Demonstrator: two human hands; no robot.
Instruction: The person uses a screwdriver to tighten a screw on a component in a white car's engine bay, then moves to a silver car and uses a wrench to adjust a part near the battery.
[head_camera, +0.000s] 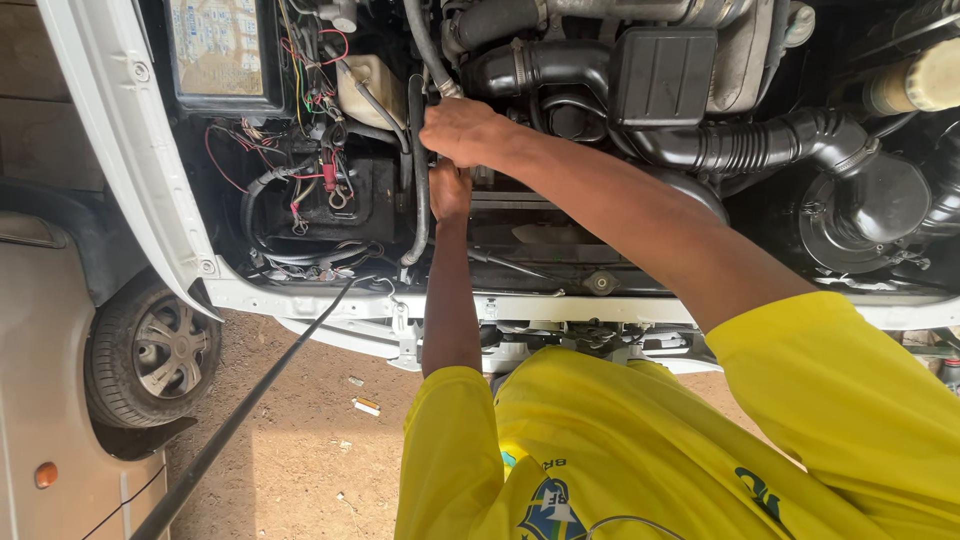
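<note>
Both my arms reach into an open engine bay. My right hand is curled in a fist at the lower end of a dark grey hose with a metal clamp, and looks closed on that end. My left hand sits just below it, its back toward me, and its fingers are hidden under the right hand. A thin black hose runs down just left of both hands. A black battery tray with red and black wires lies to the left of them.
Ribbed black air ducts and a round black housing fill the right side. A black prop rod slants down at the left. A silver car's wheel stands on the dirt ground. The white front panel edges the bay.
</note>
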